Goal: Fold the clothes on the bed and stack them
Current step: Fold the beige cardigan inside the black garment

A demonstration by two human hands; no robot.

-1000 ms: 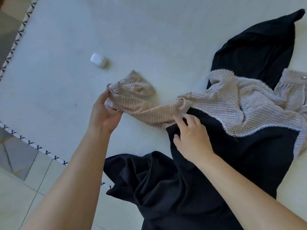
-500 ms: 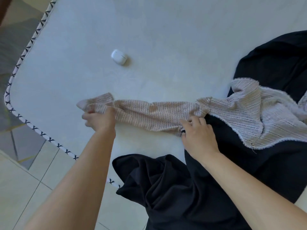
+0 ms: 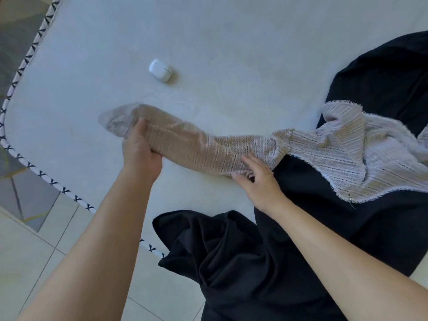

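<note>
A beige lace knit garment [image 3: 324, 147] lies partly across a black garment [image 3: 324, 228] on the white bed [image 3: 231, 42]. One long sleeve [image 3: 190, 147] of the beige garment stretches left over the mattress. My left hand [image 3: 139, 149] grips that sleeve near its cuff, thumb on top. My right hand [image 3: 257, 179] holds the lower edge of the sleeve near the shoulder, its fingertips tucked under the fabric. The black garment spreads from the upper right down over the bed's near edge.
A small white earbud case [image 3: 161, 70] sits on the mattress beyond the sleeve. The bed's piped edge [image 3: 58, 187] with dark marks curves along the left and near side. Beyond it lies tiled floor [image 3: 30, 258].
The bunched sleeve has been pulled out straight to the left. My left hand slid along it toward the cuff, and my right hand stayed at the shoulder end.
</note>
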